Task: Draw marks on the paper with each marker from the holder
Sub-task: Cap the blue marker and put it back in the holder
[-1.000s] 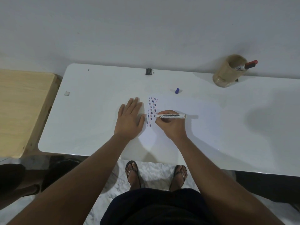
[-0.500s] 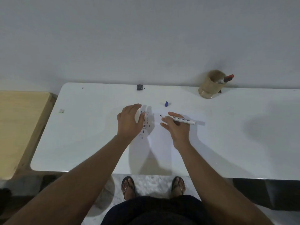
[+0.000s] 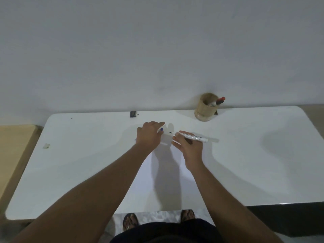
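Observation:
My right hand (image 3: 188,146) holds a white marker (image 3: 194,137) level above the paper (image 3: 168,165), its dark tip pointing left. My left hand (image 3: 149,135) has reached forward over the paper's far left corner, and its fingers close on the small blue cap (image 3: 161,129). Most of the coloured marks are hidden under that hand; a few show at its left edge (image 3: 134,141). At the back right stands the tan round holder (image 3: 206,109) with a red-capped marker (image 3: 220,100) and another pen inside.
The white table (image 3: 78,163) has a small dark clip (image 3: 132,114) at its back edge and a scrap of tape (image 3: 46,146) at the left. A wooden surface (image 3: 14,155) adjoins on the left. My sandalled feet (image 3: 130,220) show below the front edge.
My right hand lifted the marker off the paper and turned it level. My left hand left its flat rest on the paper and moved forward to the blue cap. The camera tilted up.

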